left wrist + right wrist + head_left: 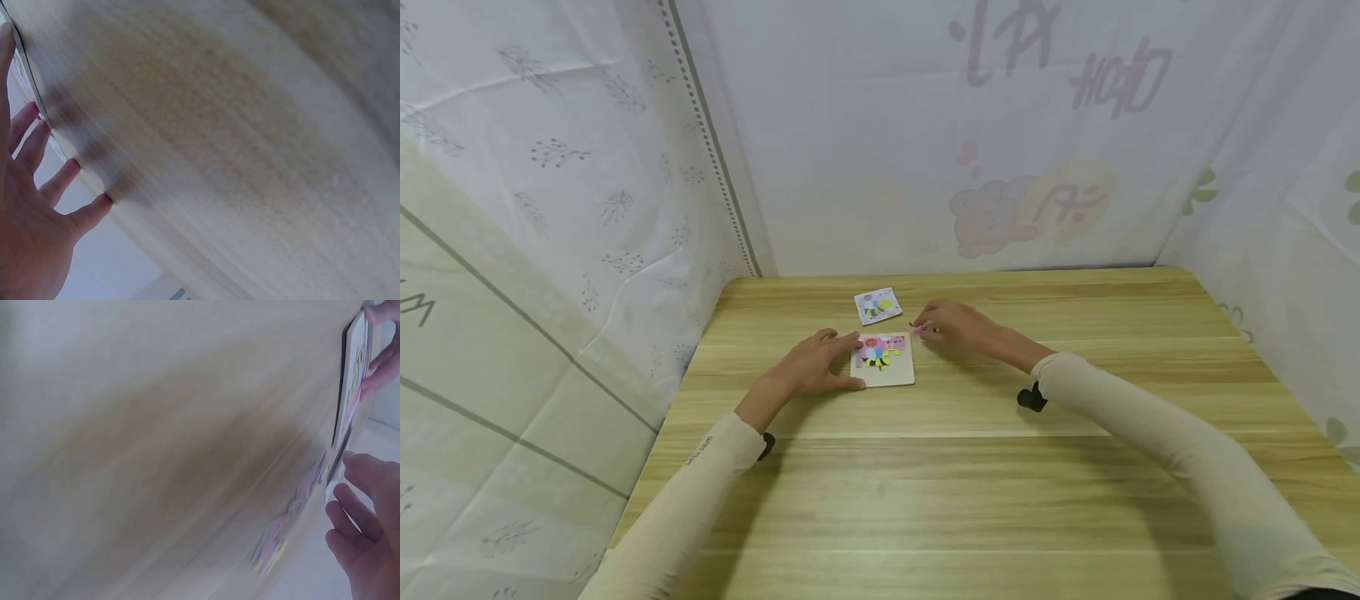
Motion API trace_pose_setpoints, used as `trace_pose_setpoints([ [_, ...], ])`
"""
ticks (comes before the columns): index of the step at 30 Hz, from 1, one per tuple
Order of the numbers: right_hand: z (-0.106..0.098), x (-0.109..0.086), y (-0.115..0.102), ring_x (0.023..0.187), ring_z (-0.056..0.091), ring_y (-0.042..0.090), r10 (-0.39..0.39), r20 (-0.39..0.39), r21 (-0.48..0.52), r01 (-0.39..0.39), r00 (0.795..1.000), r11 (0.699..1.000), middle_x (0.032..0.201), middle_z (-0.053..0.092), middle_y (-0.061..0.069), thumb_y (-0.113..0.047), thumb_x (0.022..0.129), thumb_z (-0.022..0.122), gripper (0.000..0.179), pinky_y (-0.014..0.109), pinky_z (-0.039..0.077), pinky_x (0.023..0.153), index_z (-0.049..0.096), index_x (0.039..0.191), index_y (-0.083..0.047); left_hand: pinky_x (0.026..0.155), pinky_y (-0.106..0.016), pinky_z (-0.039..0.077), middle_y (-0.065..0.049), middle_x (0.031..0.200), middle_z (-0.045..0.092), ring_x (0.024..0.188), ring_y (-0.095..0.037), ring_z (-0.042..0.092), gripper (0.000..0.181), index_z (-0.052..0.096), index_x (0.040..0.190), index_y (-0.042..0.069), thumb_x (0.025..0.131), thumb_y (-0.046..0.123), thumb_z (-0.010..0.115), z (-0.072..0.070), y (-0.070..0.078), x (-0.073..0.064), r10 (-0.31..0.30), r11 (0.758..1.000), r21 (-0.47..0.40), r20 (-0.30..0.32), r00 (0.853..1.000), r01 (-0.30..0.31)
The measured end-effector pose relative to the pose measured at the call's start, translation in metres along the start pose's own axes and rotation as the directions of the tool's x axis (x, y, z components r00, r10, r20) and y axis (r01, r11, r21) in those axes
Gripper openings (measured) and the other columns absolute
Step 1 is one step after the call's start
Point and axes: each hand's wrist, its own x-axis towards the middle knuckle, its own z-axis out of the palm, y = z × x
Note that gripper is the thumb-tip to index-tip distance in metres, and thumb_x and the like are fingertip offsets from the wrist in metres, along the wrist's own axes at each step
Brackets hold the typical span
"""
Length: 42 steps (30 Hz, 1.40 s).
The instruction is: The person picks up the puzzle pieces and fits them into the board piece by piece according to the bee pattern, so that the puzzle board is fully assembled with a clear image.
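While left hand (816,364), fingers spread apart, touches left edge of bee puzzle board (891,377), right hand (958,327) at pink puzzle piece (918,329) by board's upper-right corner, can't tell if pinched, bee card (877,306) beyond board.

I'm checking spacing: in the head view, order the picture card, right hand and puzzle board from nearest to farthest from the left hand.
1. Puzzle board, touching the left hand.
2. Picture card, beyond the board.
3. Right hand, to the right.
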Motion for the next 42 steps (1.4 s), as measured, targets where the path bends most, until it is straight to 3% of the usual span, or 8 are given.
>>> trace_pose_setpoints([
  [7,-0.008,-0.005,0.015,0.108,0.067,0.031,0.017,-0.036,0.015,-0.016,0.999,1.0,0.116,0.071,0.015,-0.013,0.096,0.075,0.021,0.045,0.057,0.091,0.078,0.114,-0.003,0.118,-0.063,0.032,0.001,0.166,0.037,0.152,-0.039,0.032,0.087,0.05,0.156,0.021,0.087,0.07,0.07,0.0,-0.002,0.0,0.0,1.0,-0.005,0.0,1.0,0.0],
  [16,-0.012,-0.015,0.031,0.103,0.069,0.033,0.082,-0.033,0.037,-0.08,0.996,0.996,0.123,0.068,0.019,-0.011,0.099,0.072,0.024,0.046,0.058,0.089,0.075,0.12,0.0,0.118,-0.064,0.031,0.003,0.167,0.035,0.153,-0.039,0.03,0.088,0.049,0.156,0.022,0.087,0.072,0.069,0.001,-0.001,0.001,-0.003,1.0,-0.006,0.0,1.0,0.003],
  [25,-0.014,-0.021,0.044,0.114,0.065,0.035,0.147,0.001,-0.022,-0.147,0.989,0.989,0.128,0.067,0.02,-0.017,0.099,0.073,0.029,0.049,0.056,0.094,0.073,0.124,-0.001,0.118,-0.063,0.032,0.004,0.167,0.036,0.152,-0.038,0.031,0.087,0.05,0.156,0.023,0.087,0.072,0.069,0.002,-0.002,0.001,-0.005,1.0,-0.004,-0.003,1.0,0.005],
  [36,-0.017,-0.027,0.047,0.107,0.064,0.032,0.21,0.003,0.026,-0.21,0.978,0.977,0.12,0.069,0.017,-0.017,0.098,0.074,0.027,0.048,0.056,0.088,0.076,0.12,-0.001,0.118,-0.063,0.032,0.004,0.167,0.036,0.152,-0.038,0.031,0.088,0.048,0.157,0.023,0.087,0.072,0.069,0.003,-0.003,0.001,-0.009,1.0,-0.002,0.0,1.0,0.009],
  [42,-0.015,-0.025,0.049,0.105,0.063,0.03,0.198,-0.003,0.047,-0.198,0.98,0.979,0.112,0.074,0.012,-0.012,0.099,0.072,0.022,0.047,0.055,0.082,0.078,0.117,-0.003,0.118,-0.063,0.032,0.004,0.166,0.036,0.152,-0.038,0.032,0.088,0.049,0.157,0.023,0.087,0.072,0.069,0.002,-0.002,0.002,-0.005,1.0,0.0,-0.002,1.0,0.005],
])
